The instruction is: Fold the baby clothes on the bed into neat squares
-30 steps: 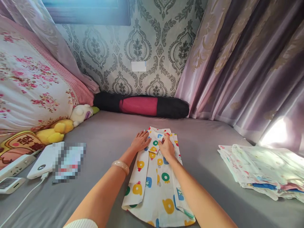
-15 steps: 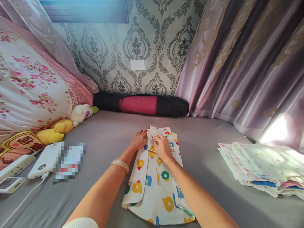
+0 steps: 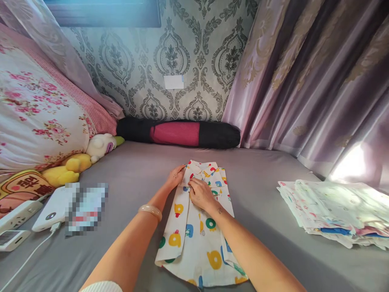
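A white shirt (image 3: 197,251) printed with yellow, green, blue and red letter shapes lies on the grey sheet in front of me. Its collar points away from me and both long sides are folded inward. My left hand (image 3: 176,176) is at the shirt's upper left edge near the collar, its fingers closed on the fabric there. Over the upper middle of the shirt, my right hand (image 3: 201,194) has bent fingers pinching the cloth near the left fold. The fingertips of both hands are partly hidden.
A stack of folded clothes (image 3: 331,211) lies at the right. Along the wall rests a black and pink roll bag (image 3: 174,134). At the left are a power bank (image 3: 54,209) with a cable, a power strip (image 3: 18,215), plush toys (image 3: 67,168) and a floral pillow (image 3: 42,109).
My right hand has shifted left and slightly nearer to me across the upper shirt. The left hand, flatter before, now bends its fingers at the edge. The view has tilted slightly.
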The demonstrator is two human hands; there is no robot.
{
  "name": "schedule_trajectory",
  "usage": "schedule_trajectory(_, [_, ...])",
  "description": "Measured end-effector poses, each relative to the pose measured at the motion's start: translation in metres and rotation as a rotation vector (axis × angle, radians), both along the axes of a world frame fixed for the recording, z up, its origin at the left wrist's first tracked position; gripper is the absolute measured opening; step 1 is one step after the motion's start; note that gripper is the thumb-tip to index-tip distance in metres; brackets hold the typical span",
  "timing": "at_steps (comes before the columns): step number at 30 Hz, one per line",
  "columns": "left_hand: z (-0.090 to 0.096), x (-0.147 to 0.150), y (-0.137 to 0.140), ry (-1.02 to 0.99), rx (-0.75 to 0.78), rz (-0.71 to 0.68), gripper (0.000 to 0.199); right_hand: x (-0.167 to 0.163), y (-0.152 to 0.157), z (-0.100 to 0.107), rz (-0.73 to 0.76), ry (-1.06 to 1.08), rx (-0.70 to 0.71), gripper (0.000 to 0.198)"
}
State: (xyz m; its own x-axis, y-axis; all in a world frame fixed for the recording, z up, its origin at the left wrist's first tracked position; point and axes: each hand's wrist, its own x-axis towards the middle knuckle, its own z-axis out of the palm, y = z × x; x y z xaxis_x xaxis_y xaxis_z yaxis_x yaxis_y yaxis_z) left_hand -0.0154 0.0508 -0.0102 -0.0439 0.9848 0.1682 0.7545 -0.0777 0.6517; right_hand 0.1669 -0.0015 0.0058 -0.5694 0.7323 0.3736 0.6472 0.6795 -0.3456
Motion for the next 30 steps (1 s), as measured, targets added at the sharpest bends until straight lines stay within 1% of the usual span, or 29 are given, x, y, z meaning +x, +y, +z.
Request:
schedule_trajectory(2, [0.003, 0.000, 0.000, 0.002, -0.006, 0.021, 0.049, 0.001, 0.001, 0.005, 0.021, -0.017, -0.037, 0.028])
schedule_trajectory(4, [0.006, 0.002, -0.001, 0.018, -0.009, 0.038, 0.050, 0.005, 0.004, 0.013, 0.009, -0.014, -0.077, 0.032])
schedule_trajectory(6, [0.009, 0.008, -0.002, 0.041, -0.005, 0.049, 0.049, 0.010, 0.011, 0.020, -0.082, -0.022, -0.111, 0.039])
schedule_trajectory(8, [0.013, 0.017, -0.006, 0.102, 0.012, 0.036, 0.047, 0.016, 0.019, 0.024, -0.231, -0.059, -0.145, 0.044])
schedule_trajectory(10, [0.015, 0.029, -0.012, 0.236, 0.041, -0.017, 0.048, 0.023, 0.026, 0.024, -0.345, -0.124, -0.183, 0.049])
schedule_trajectory(12, [0.016, 0.042, -0.018, 0.403, 0.071, -0.086, 0.051, 0.028, 0.032, 0.020, -0.401, -0.186, -0.205, 0.054])
schedule_trajectory(13, [0.015, 0.047, -0.021, 0.471, 0.081, -0.112, 0.053, 0.029, 0.035, 0.017, -0.415, -0.212, -0.209, 0.056])
schedule_trajectory(15, [0.012, 0.055, -0.025, 0.538, 0.080, -0.134, 0.056, 0.031, 0.037, 0.011, -0.434, -0.248, -0.215, 0.059])
schedule_trajectory(18, [0.005, 0.059, -0.026, 0.558, 0.037, -0.132, 0.060, 0.030, 0.038, 0.004, -0.446, -0.283, -0.224, 0.061])
schedule_trajectory(22, [-0.001, 0.058, -0.024, 0.574, 0.003, -0.128, 0.063, 0.028, 0.039, 0.002, -0.449, -0.309, -0.224, 0.061])
schedule_trajectory(26, [-0.001, 0.059, -0.023, 0.581, -0.004, -0.121, 0.061, 0.027, 0.038, 0.003, -0.449, -0.320, -0.236, 0.061])
schedule_trajectory(30, [0.004, 0.059, -0.023, 0.596, -0.043, -0.133, 0.059, 0.028, 0.038, 0.004, -0.445, -0.308, -0.236, 0.061])
